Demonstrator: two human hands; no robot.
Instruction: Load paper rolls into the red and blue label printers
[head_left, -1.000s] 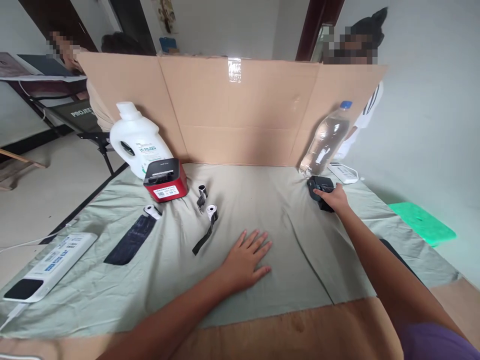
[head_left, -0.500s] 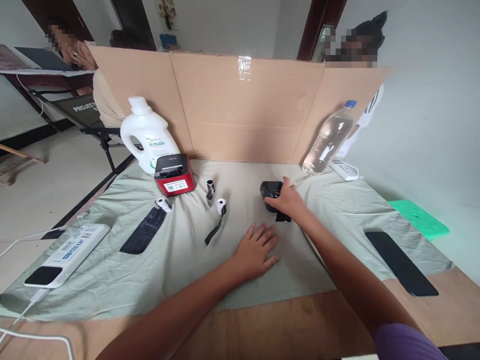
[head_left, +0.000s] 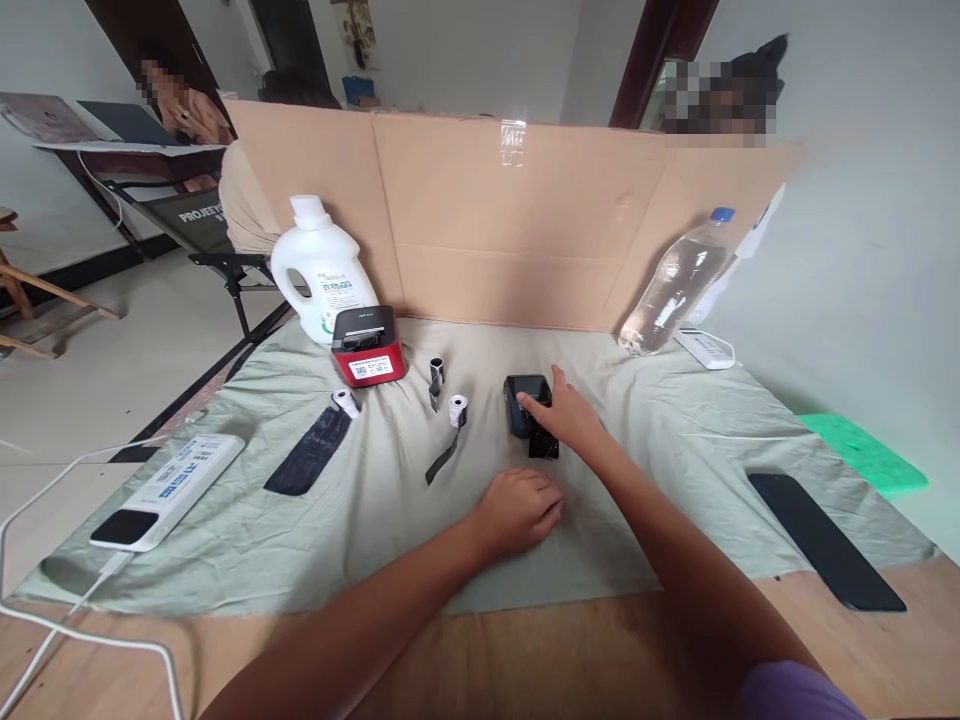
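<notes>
On the cloth right of centre sits a small black printer (head_left: 517,408), with a glossy black strip (head_left: 543,443) at its near right side. My right hand (head_left: 574,415) has its thumb across the printer's top and its index finger by the right edge. The other fingers are partly hidden. Nearer to me, my left hand (head_left: 517,512) rests on the cloth with curled fingers, and nothing shows in it. To its left stand a white paper roll (head_left: 458,408) with a dark tail and a smaller dark-coated roll (head_left: 436,372).
A red and black printer (head_left: 369,352) stands before a white detergent bottle (head_left: 322,265). Left lie a roll with a wide black strip (head_left: 309,455) and a white power bank (head_left: 169,490). A water bottle (head_left: 671,290) leans on the cardboard (head_left: 517,230). A phone (head_left: 825,540) lies right.
The small black printer has shifted left and slightly towards me, along with my right hand. My left hand's fingers, spread flat before, have curled in. The camera view has swung slightly left.
</notes>
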